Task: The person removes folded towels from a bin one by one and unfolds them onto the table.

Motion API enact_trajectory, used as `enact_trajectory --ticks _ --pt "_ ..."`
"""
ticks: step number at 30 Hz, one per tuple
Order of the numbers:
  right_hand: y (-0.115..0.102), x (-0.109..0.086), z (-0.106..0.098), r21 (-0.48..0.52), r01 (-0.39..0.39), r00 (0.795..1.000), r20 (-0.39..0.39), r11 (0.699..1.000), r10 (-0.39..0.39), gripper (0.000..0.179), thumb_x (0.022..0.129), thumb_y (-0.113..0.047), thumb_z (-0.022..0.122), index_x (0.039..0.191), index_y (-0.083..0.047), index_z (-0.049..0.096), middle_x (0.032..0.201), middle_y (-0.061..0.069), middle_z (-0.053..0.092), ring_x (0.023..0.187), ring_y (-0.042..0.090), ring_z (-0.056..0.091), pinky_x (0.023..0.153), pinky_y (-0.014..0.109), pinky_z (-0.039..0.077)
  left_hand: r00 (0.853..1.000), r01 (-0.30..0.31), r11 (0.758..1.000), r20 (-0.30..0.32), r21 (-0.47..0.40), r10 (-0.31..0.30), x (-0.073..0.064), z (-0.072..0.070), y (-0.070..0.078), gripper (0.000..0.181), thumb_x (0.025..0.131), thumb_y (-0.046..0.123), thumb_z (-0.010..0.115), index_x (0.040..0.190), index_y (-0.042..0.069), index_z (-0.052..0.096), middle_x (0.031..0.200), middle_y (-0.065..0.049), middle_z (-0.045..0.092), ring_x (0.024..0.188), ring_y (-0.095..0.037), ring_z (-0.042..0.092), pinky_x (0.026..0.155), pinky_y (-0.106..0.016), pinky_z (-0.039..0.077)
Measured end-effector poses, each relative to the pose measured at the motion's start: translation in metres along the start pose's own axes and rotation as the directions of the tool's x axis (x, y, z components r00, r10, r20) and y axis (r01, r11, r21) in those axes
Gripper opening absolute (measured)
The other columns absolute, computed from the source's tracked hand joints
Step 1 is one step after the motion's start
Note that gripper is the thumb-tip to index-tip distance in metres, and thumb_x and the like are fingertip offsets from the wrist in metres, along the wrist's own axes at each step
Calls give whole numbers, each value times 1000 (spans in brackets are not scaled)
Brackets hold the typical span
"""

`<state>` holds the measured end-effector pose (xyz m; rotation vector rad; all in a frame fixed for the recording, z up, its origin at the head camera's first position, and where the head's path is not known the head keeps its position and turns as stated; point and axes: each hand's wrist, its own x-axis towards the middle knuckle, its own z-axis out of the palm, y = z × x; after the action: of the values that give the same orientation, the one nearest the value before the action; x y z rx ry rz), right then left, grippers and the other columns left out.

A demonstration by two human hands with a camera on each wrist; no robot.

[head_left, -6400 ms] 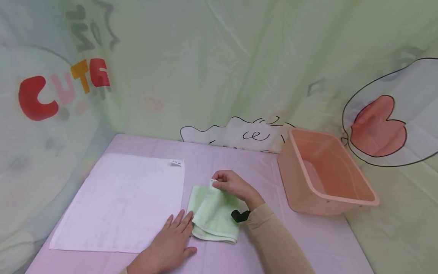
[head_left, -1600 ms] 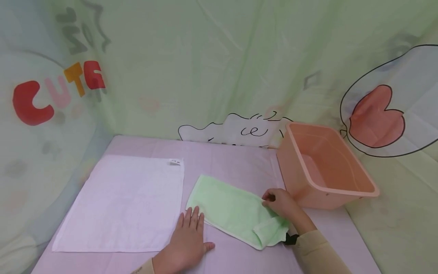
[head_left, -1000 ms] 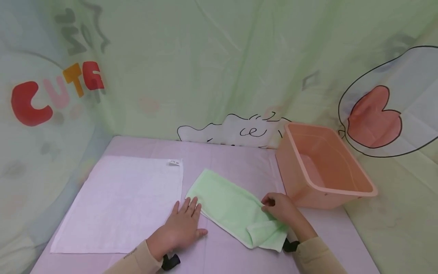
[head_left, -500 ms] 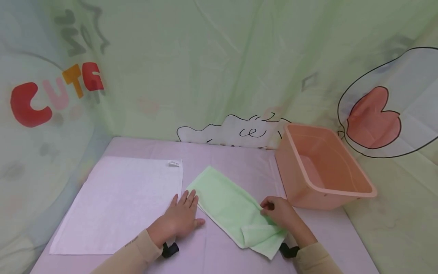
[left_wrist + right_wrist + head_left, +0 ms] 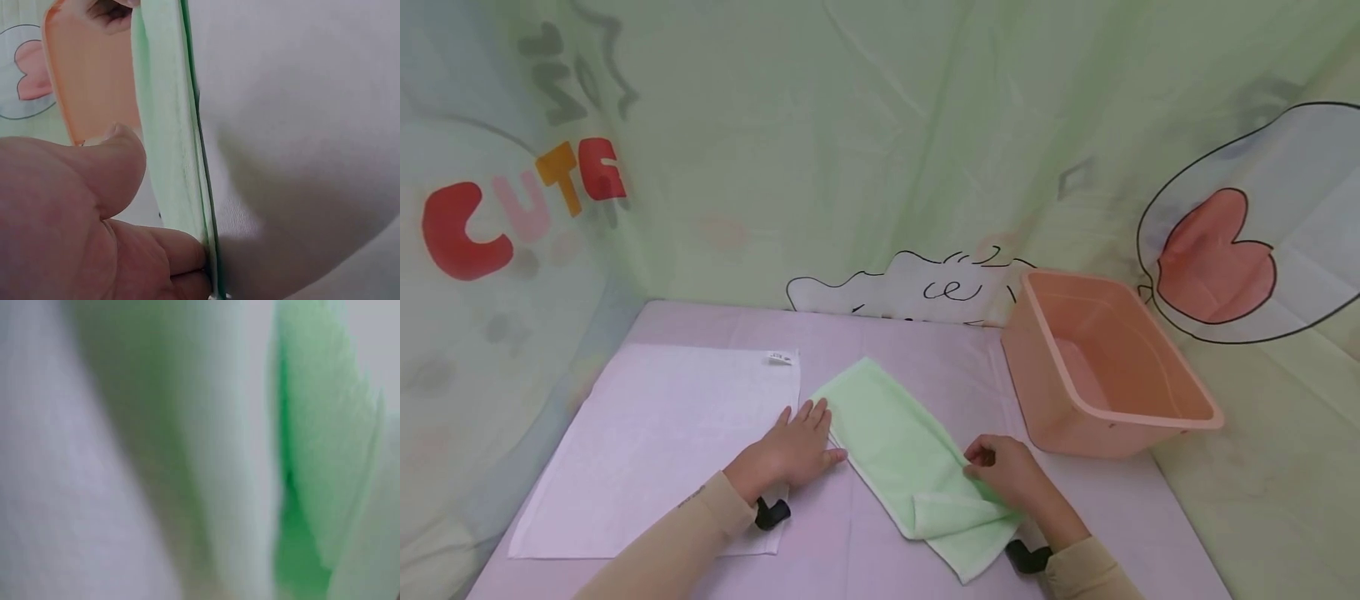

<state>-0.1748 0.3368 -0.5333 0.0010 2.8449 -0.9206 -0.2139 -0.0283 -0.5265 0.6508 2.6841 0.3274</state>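
Note:
A pale green towel (image 5: 887,442) lies slantwise on the table, folded into a long strip, with its near right end flipped over on itself. My left hand (image 5: 793,446) rests palm down, straight fingers on the towel's left edge. In the left wrist view the stacked layers of the towel (image 5: 165,125) run past that hand's fingertips. My right hand (image 5: 1003,471) pinches the towel's right edge between thumb and fingers. Only blurred folds of the towel (image 5: 325,425) fill the right wrist view, and that hand is hidden there.
A white towel (image 5: 677,450) with a small tag is spread flat at the left, partly beneath my left forearm. At the back right stands an orange plastic basin (image 5: 1037,383). Printed curtains (image 5: 820,167) close off the back and sides of the pink-covered table (image 5: 895,333).
The green towel was a small folded pad and has been opened out to the right. Lately it has turned clockwise, its left end going away as my left hand slides forward.

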Motion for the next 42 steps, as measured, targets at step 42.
enact_trajectory --ticks 42 --pt "-49 -29 57 258 -10 997 71 966 -9 12 90 -8 83 95 -8 72 81 2 68 73 16 62 58 25 53 1000 -5 994 -7 110 6 60 -30 -35 78 115 53 38 169 -2 24 181 -19 18 169 -38 18 138 -57 11"
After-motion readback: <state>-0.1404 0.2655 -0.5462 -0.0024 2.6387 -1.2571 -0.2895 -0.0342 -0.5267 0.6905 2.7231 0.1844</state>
